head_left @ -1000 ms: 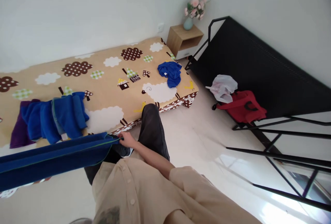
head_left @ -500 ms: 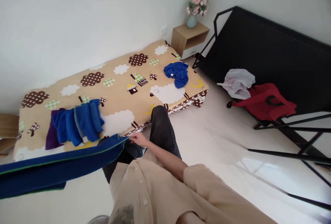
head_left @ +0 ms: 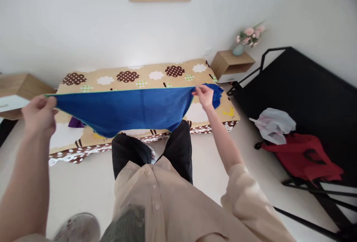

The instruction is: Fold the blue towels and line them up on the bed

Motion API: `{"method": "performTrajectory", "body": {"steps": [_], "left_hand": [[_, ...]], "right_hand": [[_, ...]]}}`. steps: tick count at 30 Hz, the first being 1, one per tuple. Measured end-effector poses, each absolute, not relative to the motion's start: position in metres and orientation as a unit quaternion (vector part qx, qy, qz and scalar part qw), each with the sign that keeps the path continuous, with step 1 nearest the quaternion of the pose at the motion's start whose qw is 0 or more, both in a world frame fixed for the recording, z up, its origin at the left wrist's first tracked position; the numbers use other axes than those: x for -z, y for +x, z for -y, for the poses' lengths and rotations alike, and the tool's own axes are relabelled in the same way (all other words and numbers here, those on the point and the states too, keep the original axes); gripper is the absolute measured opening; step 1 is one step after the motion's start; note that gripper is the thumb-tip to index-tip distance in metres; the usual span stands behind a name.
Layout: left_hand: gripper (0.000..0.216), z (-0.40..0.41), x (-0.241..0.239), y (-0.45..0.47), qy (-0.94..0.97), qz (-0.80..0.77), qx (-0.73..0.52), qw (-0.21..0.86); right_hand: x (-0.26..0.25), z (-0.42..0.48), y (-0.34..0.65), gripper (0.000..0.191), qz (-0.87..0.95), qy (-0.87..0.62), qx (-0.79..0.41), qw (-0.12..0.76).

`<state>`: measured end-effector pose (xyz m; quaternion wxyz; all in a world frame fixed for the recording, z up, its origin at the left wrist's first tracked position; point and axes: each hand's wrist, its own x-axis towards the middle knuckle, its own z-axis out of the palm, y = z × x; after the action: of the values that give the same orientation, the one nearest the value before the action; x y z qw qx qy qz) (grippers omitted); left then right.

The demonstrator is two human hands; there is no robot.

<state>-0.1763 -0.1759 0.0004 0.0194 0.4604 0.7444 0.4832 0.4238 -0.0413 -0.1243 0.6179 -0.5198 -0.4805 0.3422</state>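
A blue towel [head_left: 125,110] with green edging is stretched in the air in front of my knees. My left hand [head_left: 41,115] pinches its left top corner. At the opposite corner, my right hand [head_left: 205,96] grips the same edge between thumb and fingers. The towel's middle sags and covers part of the bed [head_left: 63,137]. Beyond my right hand lies a crumpled blue cloth [head_left: 216,98] on the bed. A bit of purple cloth [head_left: 76,123] shows below the towel's left side; the blue cloths beside it are hidden.
Wooden nightstands stand at the left [head_left: 33,85] and right [head_left: 231,61], the right one bearing a flower vase [head_left: 238,50]. A black-framed rack [head_left: 301,96] on the right holds a plastic bag [head_left: 275,124] and red cloth [head_left: 309,156]. A round object [head_left: 79,227] is on the floor.
The towel has gone from trailing off to the left to being spread level before me. My left hand has come into view, and my right hand has risen. The view has turned left.
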Motion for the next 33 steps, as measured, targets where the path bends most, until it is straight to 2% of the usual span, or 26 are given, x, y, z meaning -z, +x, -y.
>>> {"method": "performTrajectory", "body": {"steps": [3,6,12,17,24,30,33], "left_hand": [[0.030,0.151,0.022,-0.169,0.397,-0.768,-0.493,0.094],[0.038,0.130,0.033,-0.155,0.434,-0.751,-0.480,0.131],[0.060,0.106,0.031,-0.135,0.535,-0.672,-0.476,0.188],[0.057,0.102,0.022,-0.120,0.557,-0.650,-0.473,0.207],[0.042,0.094,0.043,-0.104,0.508,-0.677,-0.448,0.287],[0.054,0.072,0.072,-0.093,0.474,-0.690,-0.421,0.350],[0.051,0.041,0.095,-0.091,0.457,-0.687,-0.425,0.371]], "right_hand": [[0.091,0.035,0.453,0.032,0.500,-0.529,-0.289,0.622],[0.070,0.039,0.471,0.028,0.504,-0.538,-0.263,0.622],[0.056,0.053,0.512,0.025,0.526,-0.551,-0.241,0.601],[0.051,0.062,0.536,0.025,0.534,-0.559,-0.231,0.590],[0.067,0.061,0.542,0.026,0.520,-0.589,-0.261,0.561],[0.098,0.025,0.539,0.015,0.497,-0.621,-0.297,0.527],[0.115,-0.010,0.530,0.010,0.483,-0.640,-0.295,0.519]]}}
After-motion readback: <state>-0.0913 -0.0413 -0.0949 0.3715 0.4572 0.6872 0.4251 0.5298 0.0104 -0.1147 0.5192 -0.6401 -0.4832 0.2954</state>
